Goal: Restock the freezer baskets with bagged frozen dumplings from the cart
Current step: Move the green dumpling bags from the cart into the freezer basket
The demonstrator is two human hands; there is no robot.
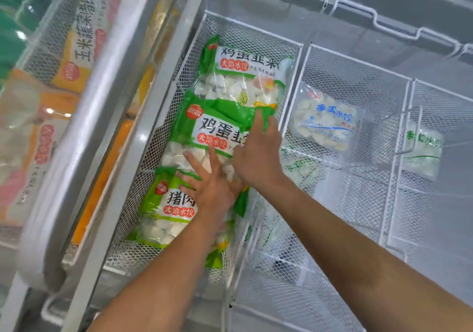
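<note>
Nearest, two bare forearms reach up from the bottom edge into an open chest freezer lined with white wire-mesh baskets. The left hand (210, 186) lies flat with fingers spread, unclenched, pressing where the nearest green bag (166, 211) meets the middle green bag (204, 132). Just to its right, the right hand (257, 155) rests palm down on the middle bag's right side, fingers extended toward its far corner; whether it pinches the plastic or only pushes cannot be told.

Three green-and-white dumpling bags lie in a row, overlapping like shingles, inside the left basket (163, 127). The far green bag (245, 73) sits at the back of that row. They nearly fill the basket's length.

Farther right, the next basket (358, 76) holds a single pale bag with blue lettering (325, 122), and the basket beyond it (435, 96) holds one pale bag with green lettering (423, 150). Both look mostly bare.

At far left, behind a frosted glass lid (84, 117), orange bags (79, 40) fill another section.

Judging by this, the left basket is close to stocked, the current bag is being settled, and the right baskets remain to fill. No cart is visible.
</note>
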